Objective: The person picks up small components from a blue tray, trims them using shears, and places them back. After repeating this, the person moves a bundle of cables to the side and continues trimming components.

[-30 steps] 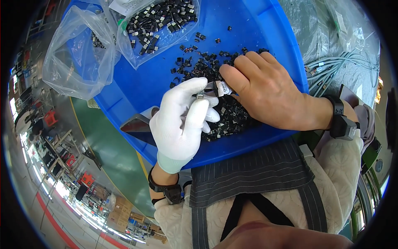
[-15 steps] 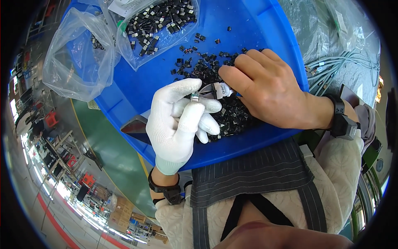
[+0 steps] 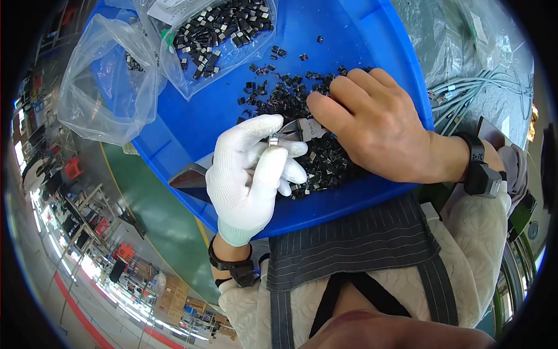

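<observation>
My left hand (image 3: 241, 174), in a white glove, pinches a small silvery metal part (image 3: 273, 139) between thumb and index finger. Its exact kind is too small to tell. From the right, my bare right hand (image 3: 375, 131) is closed around a pair of pliers (image 3: 312, 129). Their metal jaws point left and lie right beside the pinched part; whether they touch it I cannot tell. Most of the handles are hidden in my fist. Under both hands, small black pieces (image 3: 328, 163) lie heaped in a blue bin (image 3: 290, 223).
A clear bag (image 3: 200, 81) of black-and-silver parts lies at the bin's far left, next to another crumpled clear bag (image 3: 110, 131). A dark flat pointed object (image 3: 190, 179) shows by my left hand. Coiled grey cables (image 3: 471, 96) lie right of the bin.
The pliers have turned slightly in my right hand, their label now looking greyer. My left hand has shifted very slightly; the pinched part remains between its fingers.
</observation>
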Motion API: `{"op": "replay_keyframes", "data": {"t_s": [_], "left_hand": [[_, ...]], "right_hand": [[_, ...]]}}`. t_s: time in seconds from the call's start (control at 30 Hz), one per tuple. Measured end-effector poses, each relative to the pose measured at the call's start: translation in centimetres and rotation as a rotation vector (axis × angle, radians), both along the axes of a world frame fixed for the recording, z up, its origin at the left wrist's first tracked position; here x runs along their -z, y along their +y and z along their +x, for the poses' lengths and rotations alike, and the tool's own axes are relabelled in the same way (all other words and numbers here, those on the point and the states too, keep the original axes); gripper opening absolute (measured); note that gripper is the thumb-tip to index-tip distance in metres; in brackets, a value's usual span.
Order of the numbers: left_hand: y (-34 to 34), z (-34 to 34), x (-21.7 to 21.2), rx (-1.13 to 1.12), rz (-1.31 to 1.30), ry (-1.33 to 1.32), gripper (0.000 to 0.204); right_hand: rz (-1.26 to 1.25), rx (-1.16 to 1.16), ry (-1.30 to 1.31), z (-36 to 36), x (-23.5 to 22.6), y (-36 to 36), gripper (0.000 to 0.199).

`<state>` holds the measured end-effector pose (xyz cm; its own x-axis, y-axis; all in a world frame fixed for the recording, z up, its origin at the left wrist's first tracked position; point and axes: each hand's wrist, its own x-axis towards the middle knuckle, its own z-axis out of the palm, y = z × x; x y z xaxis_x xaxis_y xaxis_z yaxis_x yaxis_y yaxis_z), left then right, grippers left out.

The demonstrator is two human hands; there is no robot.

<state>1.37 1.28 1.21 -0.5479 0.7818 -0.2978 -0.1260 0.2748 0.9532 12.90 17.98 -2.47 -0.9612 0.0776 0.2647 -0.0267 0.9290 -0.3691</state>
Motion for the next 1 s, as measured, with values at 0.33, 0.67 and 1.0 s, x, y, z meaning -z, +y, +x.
{"op": "replay_keyframes", "data": {"t_s": [0.33, 0.67, 1.0], "left_hand": [[-0.4, 0.0, 0.2, 0.008, 0.039, -0.006, 0.028], [-0.5, 0.2, 0.3, 0.013, 0.039, 0.019, 0.027], [-0.7, 0.2, 0.5, -0.001, 0.020, -0.083, 0.025]], "right_hand": [[-0.023, 0.011, 0.007, 0.2, 0.0, -0.5, 0.030], [0.099, 0.042, 0.006, 0.2, 0.0, -1.0, 0.028], [0.132, 0.053, -0.036, 0.1, 0.3, -1.7, 0.027]]}}
